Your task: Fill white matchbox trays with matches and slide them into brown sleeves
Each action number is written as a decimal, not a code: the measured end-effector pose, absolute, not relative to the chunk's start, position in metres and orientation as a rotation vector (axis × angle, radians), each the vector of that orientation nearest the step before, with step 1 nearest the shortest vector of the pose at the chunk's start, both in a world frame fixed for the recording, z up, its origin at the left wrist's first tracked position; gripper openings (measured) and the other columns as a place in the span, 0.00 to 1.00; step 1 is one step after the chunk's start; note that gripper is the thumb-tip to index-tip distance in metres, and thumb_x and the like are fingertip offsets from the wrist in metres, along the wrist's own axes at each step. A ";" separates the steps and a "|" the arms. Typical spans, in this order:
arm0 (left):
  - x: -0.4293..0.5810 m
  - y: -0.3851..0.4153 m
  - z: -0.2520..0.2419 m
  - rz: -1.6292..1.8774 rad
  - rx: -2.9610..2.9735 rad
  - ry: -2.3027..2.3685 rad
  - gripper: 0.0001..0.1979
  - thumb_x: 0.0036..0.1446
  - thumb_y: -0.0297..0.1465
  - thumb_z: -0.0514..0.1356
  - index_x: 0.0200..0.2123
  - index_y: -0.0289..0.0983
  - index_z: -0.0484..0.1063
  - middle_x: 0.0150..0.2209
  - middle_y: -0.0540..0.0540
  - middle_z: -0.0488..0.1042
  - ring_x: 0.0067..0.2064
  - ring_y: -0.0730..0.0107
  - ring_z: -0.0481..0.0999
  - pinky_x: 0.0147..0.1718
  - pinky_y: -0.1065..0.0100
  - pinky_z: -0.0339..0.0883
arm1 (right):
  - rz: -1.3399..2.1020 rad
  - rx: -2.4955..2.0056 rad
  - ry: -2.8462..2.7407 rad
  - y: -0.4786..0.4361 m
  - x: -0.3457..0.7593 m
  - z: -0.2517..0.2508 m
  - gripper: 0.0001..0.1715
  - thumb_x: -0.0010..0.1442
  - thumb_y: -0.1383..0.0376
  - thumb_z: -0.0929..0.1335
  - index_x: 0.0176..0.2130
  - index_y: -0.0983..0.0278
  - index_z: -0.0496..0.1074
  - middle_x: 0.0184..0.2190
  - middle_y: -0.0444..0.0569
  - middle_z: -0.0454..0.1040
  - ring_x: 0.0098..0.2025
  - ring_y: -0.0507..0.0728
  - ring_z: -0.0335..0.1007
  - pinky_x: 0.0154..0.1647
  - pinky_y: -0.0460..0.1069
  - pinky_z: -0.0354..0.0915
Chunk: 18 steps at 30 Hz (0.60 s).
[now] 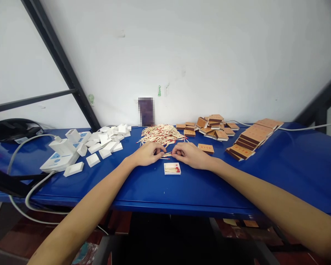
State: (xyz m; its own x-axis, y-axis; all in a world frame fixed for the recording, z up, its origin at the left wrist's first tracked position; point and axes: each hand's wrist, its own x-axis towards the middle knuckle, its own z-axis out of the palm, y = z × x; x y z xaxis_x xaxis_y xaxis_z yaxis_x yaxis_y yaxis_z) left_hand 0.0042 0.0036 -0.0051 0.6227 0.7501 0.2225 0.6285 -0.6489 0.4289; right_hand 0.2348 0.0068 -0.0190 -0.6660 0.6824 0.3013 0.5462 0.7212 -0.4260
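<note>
Between my two hands lie several loose matches (167, 155) with red heads, on the blue table. My left hand (149, 153) is curled at their left ends, thumb and fingertips closed around them. My right hand (188, 154) pinches at the red-headed ends from the other side. Just in front of the hands sits a white matchbox tray (172, 173) with some matches in it, heads to the right. A large heap of matches (165, 133) spreads behind my hands. One brown matchbox cover (206, 148) rests right of my right hand.
White empty trays (107, 139) pile up on the left, near a power strip (61, 160) with cables. Brown matchboxes (215, 127) are heaped at the back right, and a leaning row of them (251, 138) stands farther right. The blue table's (209, 198) front edge runs below.
</note>
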 end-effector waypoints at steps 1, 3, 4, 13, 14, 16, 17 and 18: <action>0.004 0.003 -0.005 0.557 2.528 1.114 0.11 0.58 0.30 0.56 0.40 0.34 0.77 0.22 0.53 0.69 0.24 0.75 0.65 0.28 0.71 0.57 | 0.420 -0.948 -2.479 0.006 0.234 -0.019 0.08 0.63 0.65 0.65 0.34 0.64 0.73 0.26 0.44 0.70 0.27 0.51 0.62 0.29 0.46 0.55; 0.004 0.003 -0.005 0.555 2.510 1.114 0.12 0.56 0.29 0.56 0.40 0.34 0.77 0.21 0.53 0.68 0.23 0.75 0.65 0.27 0.71 0.57 | 0.426 -0.952 -2.476 0.006 0.234 -0.018 0.09 0.64 0.65 0.65 0.34 0.64 0.73 0.26 0.44 0.70 0.26 0.51 0.62 0.29 0.46 0.55; 0.004 0.002 -0.004 0.555 2.506 1.114 0.12 0.55 0.28 0.56 0.41 0.34 0.77 0.21 0.53 0.68 0.23 0.75 0.65 0.27 0.71 0.57 | 0.430 -0.949 -2.477 0.005 0.234 -0.018 0.09 0.64 0.64 0.65 0.34 0.64 0.73 0.26 0.44 0.70 0.26 0.51 0.62 0.29 0.46 0.55; 0.000 0.002 -0.002 0.547 2.485 1.056 0.15 0.52 0.26 0.58 0.43 0.34 0.76 0.23 0.53 0.69 0.24 0.76 0.65 0.27 0.72 0.58 | 0.414 -0.958 -2.487 0.007 0.234 -0.020 0.10 0.64 0.64 0.65 0.34 0.64 0.73 0.25 0.44 0.69 0.26 0.50 0.61 0.28 0.46 0.53; -0.001 0.003 -0.002 0.550 2.473 1.041 0.14 0.53 0.27 0.58 0.44 0.34 0.76 0.24 0.53 0.69 0.24 0.77 0.64 0.27 0.72 0.58 | 0.411 -0.961 -2.486 0.007 0.234 -0.020 0.10 0.64 0.64 0.65 0.34 0.64 0.73 0.26 0.44 0.70 0.26 0.50 0.61 0.29 0.46 0.53; -0.001 0.004 -0.003 0.559 2.452 1.019 0.14 0.55 0.30 0.59 0.44 0.35 0.76 0.24 0.53 0.70 0.25 0.77 0.64 0.28 0.72 0.58 | 0.401 -0.964 -2.486 0.007 0.233 -0.021 0.09 0.64 0.64 0.65 0.34 0.65 0.73 0.26 0.44 0.70 0.27 0.50 0.61 0.29 0.46 0.53; -0.001 0.004 -0.004 0.566 2.442 1.011 0.14 0.56 0.31 0.60 0.45 0.35 0.76 0.24 0.53 0.70 0.25 0.77 0.63 0.28 0.73 0.58 | 0.394 -0.964 -2.487 0.007 0.233 -0.021 0.09 0.64 0.65 0.65 0.35 0.65 0.73 0.27 0.44 0.70 0.27 0.50 0.61 0.29 0.46 0.53; 0.000 0.004 -0.004 0.574 2.433 1.007 0.14 0.56 0.33 0.60 0.45 0.35 0.76 0.24 0.53 0.69 0.25 0.77 0.62 0.29 0.73 0.58 | 0.388 -0.965 -2.487 0.007 0.233 -0.021 0.08 0.64 0.65 0.65 0.35 0.65 0.73 0.26 0.44 0.70 0.27 0.50 0.61 0.29 0.46 0.53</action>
State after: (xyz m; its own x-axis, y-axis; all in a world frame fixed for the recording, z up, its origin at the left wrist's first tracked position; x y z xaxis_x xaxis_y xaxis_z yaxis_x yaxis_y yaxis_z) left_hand -0.0003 0.0044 -0.0043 0.6481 0.7337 0.2042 0.5496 -0.6362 0.5415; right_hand 0.2329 0.0070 -0.0210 -0.6586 0.6901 0.3000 0.5661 0.7170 -0.4067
